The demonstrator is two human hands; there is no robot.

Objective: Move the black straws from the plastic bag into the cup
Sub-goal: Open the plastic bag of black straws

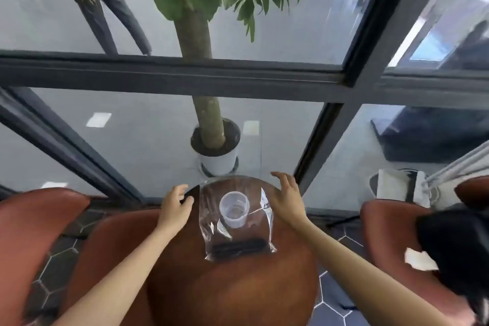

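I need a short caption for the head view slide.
Both open hands flank a clear cup standing on a bag of black straws.

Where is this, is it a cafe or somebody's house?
Probably a cafe or lounge, though I can't be sure. A small round wooden table sits among reddish-brown chairs, beside a big glass wall with a potted tree outside it.

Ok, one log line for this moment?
straws in bag | cup on bag | left hand open | right hand open
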